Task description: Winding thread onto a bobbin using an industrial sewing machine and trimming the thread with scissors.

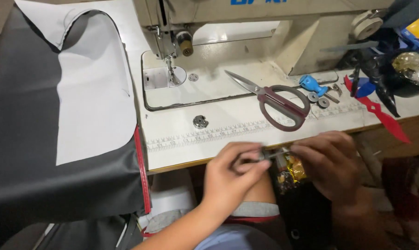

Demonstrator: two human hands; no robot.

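My left hand (pixel 232 173) and my right hand (pixel 330 162) meet just below the front edge of the sewing table (pixel 218 134), over my lap. Both pinch a small thin metal piece (pixel 272 155) between their fingertips; its exact kind is too blurred to tell. Under it lies a crinkly gold and dark wrapper (pixel 290 171). Scissors with dark red and grey handles (pixel 276 99) lie on the table just beyond my hands, blades pointing toward the needle (pixel 171 69) of the cream sewing machine (pixel 246 28).
Black fabric with a white lining piece (pixel 91 92) and a red edge strip (pixel 142 171) drapes over the table's left side. A round metal bobbin (pixel 200 121) lies near the ruler markings. A blue tool (pixel 313 85), red plastic piece (pixel 381 113) and clutter sit right.
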